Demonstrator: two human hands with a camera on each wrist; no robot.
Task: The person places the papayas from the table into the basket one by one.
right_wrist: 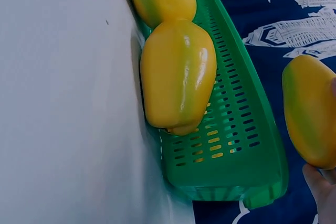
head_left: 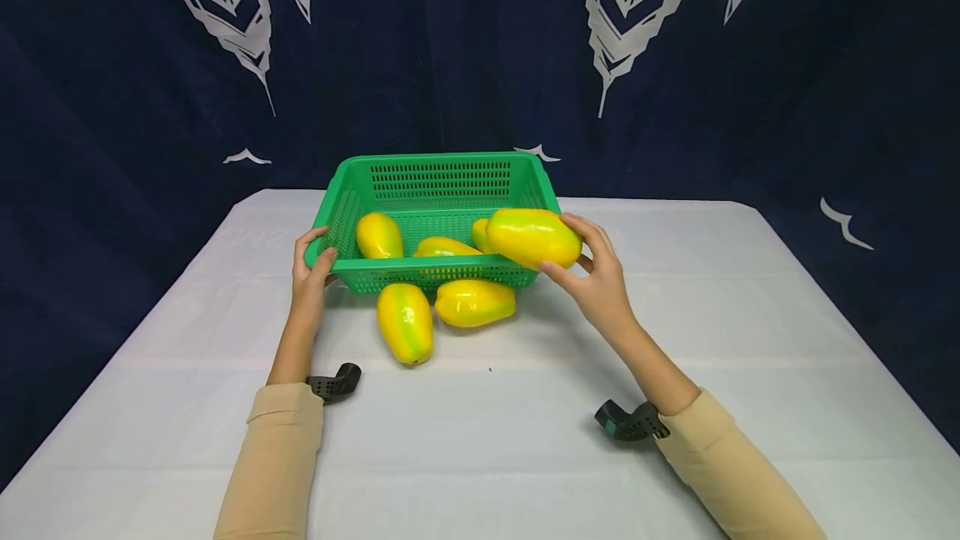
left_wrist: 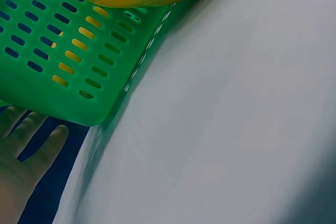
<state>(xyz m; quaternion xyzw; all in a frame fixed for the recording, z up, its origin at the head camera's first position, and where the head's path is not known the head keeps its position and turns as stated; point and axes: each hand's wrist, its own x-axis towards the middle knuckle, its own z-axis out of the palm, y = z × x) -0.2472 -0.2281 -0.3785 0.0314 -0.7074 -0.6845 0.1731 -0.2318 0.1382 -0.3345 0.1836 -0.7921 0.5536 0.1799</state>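
Note:
A green plastic basket point(head_left: 442, 263) with slotted walls stands on the table. My left hand point(head_left: 309, 273) grips its left front corner, fingers at the rim and thumb at the front. In my right hand point(head_left: 600, 277) is a yellow papaya point(head_left: 534, 237) with greenish streaks, held by thumb and fingers above the basket's right front rim. Inside the basket lie a papaya point(head_left: 379, 236) at the left, a second papaya point(head_left: 446, 247) near the middle, and a third, partly hidden behind the held one. Before the basket, a papaya point(head_left: 405, 323) and another papaya point(head_left: 476, 303) rest on the table.
A white cloth covers the table point(head_left: 465, 440). Behind it hangs a dark blue curtain point(head_left: 450, 65) with white printed drawings. Black wrist cameras sit on the left wrist point(head_left: 335, 382) and the right wrist point(head_left: 630, 422).

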